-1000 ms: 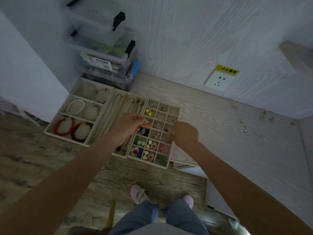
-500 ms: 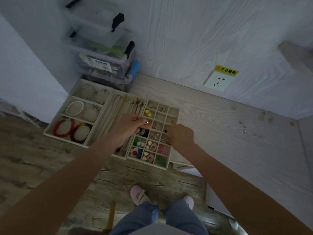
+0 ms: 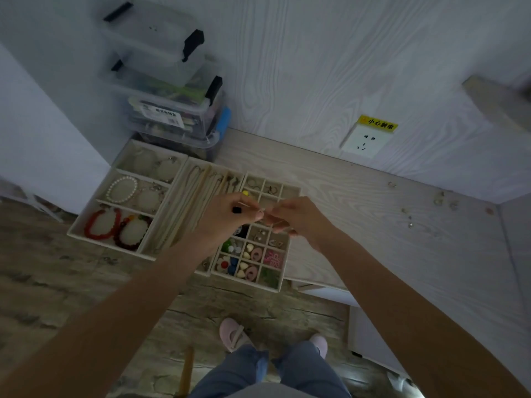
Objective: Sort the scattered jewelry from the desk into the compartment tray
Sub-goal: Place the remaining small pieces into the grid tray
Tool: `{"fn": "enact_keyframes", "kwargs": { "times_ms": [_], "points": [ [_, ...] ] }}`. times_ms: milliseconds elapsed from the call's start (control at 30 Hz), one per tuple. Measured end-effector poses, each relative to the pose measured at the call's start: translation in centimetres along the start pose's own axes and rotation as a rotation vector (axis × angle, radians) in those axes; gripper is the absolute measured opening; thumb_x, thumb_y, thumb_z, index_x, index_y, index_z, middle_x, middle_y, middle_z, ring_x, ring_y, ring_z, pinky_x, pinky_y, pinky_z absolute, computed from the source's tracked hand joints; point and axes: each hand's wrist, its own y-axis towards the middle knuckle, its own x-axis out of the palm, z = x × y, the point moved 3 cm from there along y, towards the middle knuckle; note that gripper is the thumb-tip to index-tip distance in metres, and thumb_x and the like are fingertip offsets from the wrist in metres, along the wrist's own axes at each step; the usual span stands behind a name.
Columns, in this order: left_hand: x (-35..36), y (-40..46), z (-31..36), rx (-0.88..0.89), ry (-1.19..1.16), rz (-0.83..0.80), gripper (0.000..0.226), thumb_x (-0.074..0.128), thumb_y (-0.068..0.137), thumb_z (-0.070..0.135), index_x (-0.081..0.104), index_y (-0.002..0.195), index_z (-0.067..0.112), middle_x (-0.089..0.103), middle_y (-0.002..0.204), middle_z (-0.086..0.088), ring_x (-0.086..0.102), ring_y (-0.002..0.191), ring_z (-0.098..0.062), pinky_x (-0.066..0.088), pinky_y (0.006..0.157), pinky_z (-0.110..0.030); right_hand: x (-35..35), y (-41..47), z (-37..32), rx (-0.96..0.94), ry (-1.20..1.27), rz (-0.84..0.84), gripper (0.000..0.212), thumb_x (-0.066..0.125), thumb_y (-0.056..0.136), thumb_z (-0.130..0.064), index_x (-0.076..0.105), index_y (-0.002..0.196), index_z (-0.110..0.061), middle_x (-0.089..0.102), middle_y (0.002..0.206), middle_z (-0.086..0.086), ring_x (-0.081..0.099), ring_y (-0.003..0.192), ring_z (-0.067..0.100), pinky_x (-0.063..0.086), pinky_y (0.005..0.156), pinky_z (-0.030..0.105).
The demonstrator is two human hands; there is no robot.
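Both bare forearms extend forward and converge at centre. Left hand (image 3: 227, 215): fingers curled, thumb and forefinger pinched together; what they hold is too small to identify. Right hand (image 3: 298, 218): fingers curled inward, tips meeting those of the left hand. Right fingertips are blurred; grip undetermined.

Pale matt wood-grain desk (image 3: 359, 219)

dim room: pale woodgrain wall (image 3: 316, 67), wall socket (image 3: 364, 140) with yellow label (image 3: 378, 124), weathered plank floor (image 3: 57, 282), pale woodgrain worktop (image 3: 373, 239).
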Motion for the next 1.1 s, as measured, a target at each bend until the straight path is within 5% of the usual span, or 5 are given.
{"fn": "enact_keyframes", "kwargs": {
  "times_ms": [233, 400, 700, 900, 1100],
  "points": [
    [0.4, 0.1, 0.4, 0.033, 0.111, 0.064, 0.025, 0.079, 0.073, 0.018, 0.066, 0.094, 0.017, 0.066, 0.088, 0.009, 0.061, 0.083, -0.001, 0.044, 0.069, -0.013, 0.0, 0.0, 0.1, -0.077, 0.107, 0.024, 0.025, 0.065, 0.087, -0.01, 0.071, 0.065, -0.022, 0.064, 0.072, 0.015, 0.055, 0.064, 0.019, 0.036, 0.054, 0.022],
    [0.6, 0.0, 0.7, 0.003, 0.085, 0.063, 0.02, 0.074, 0.077, 0.018, 0.069, 0.097, 0.016, 0.067, 0.092, 0.005, 0.062, 0.084, -0.005, 0.048, 0.072, -0.016, -0.4, 0.4, 0.5, -0.118, 0.156, 0.079, 0.018, 0.067, 0.084, -0.003, 0.07, 0.07, -0.014, 0.065, 0.062, 0.008, 0.059, 0.05, 0.008, 0.046, 0.051, 0.017],
    [1.2, 0.1, 0.3, -0.069, -0.012, 0.114, 0.025, 0.079, 0.071, 0.015, 0.069, 0.093, 0.009, 0.068, 0.087, -0.001, 0.063, 0.083, -0.011, 0.049, 0.073, -0.022, 0.0, 0.5, 0.5, -0.192, 0.13, 0.03, 0.015, 0.068, 0.082, -0.006, 0.074, 0.07, -0.014, 0.064, 0.085, 0.036, 0.058, 0.072, 0.025, 0.053, 0.083, 0.036],
    [1.3, 0.0, 0.1, -0.033, -0.002, 0.059, 0.012, 0.074, 0.076, 0.009, 0.071, 0.087, 0.012, 0.066, 0.075, 0.004, 0.059, 0.062, 0.002, 0.042, 0.053, -0.008, -0.3, 0.9, 0.9, -0.219, 0.091, 0.022, 0.012, 0.07, 0.079, 0.0, 0.073, 0.083, -0.012, 0.07, 0.079, 0.021, 0.065, 0.071, 0.02, 0.054, 0.086, 0.037],
    [1.6, 0.0, 0.1, 0.011, 0.091, -0.026, 0.008, 0.071, 0.079, 0.021, 0.072, 0.078, 0.029, 0.07, 0.081, 0.006, 0.065, 0.084, -0.013, 0.049, 0.08, -0.032, -0.9, 1.4, 2.1, -0.255, 0.018, 0.127, 0.017, 0.072, 0.077, -0.003, 0.075, 0.074, -0.018, 0.069, 0.063, 0.003, 0.065, 0.061, 0.012, 0.057, 0.077, 0.035]
  ]
}}
